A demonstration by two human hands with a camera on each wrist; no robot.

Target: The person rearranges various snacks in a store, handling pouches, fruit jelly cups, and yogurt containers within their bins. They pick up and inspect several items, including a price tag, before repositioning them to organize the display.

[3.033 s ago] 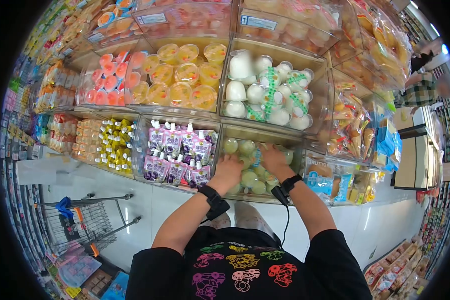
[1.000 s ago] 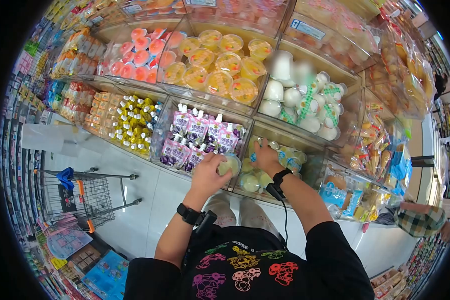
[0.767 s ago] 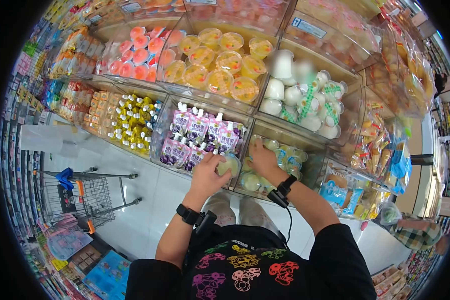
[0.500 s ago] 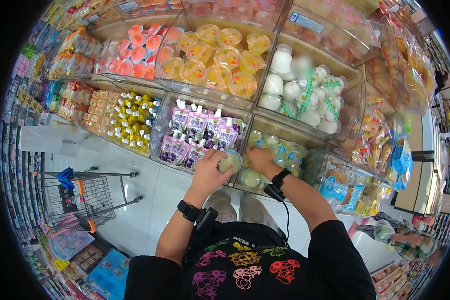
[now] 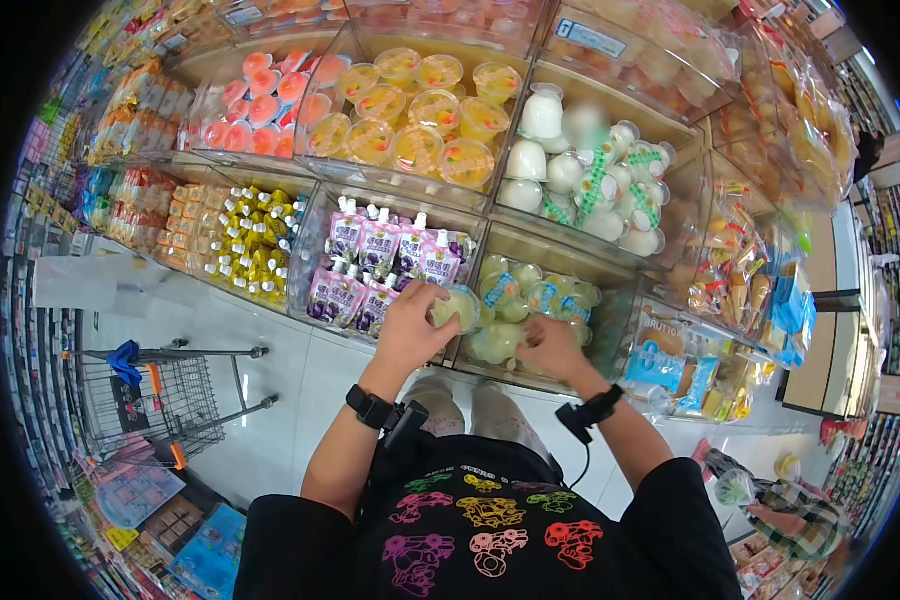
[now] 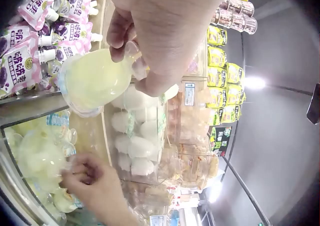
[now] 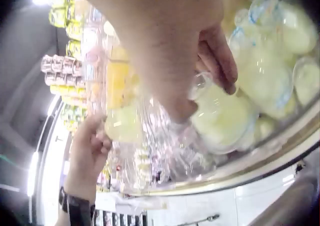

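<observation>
My left hand (image 5: pixel 415 322) grips a pale green jelly cup (image 6: pixel 95 81), its fingers and thumb at the cup's narrow end and the wide lid facing away. The cup is held up over the front edge between the pouch bin and the jelly bin. My right hand (image 5: pixel 552 345) is low in the front of the jelly bin (image 5: pixel 545 382), thumb and fingers curled at the narrow end of another pale green jelly cup (image 7: pixel 225 121). Several more green jelly cups (image 5: pixel 520 278), some with blue-printed lids, lie around and behind it.
Left of the jelly bin is a bin of purple-and-white spout pouches (image 5: pixel 378 245). Behind stand bins of white cups (image 5: pixel 565 172) and orange jelly cups (image 5: pixel 417 145). Packaged bread (image 5: pixel 660 345) lies to the right. A shopping cart (image 5: pixel 155 400) stands at left; another person (image 5: pixel 800 515) is at right.
Both hands were in the jelly bin at first; the left has since lifted out a jelly cup and moved left. The right hand has shifted from the bin's left back towards its front.
</observation>
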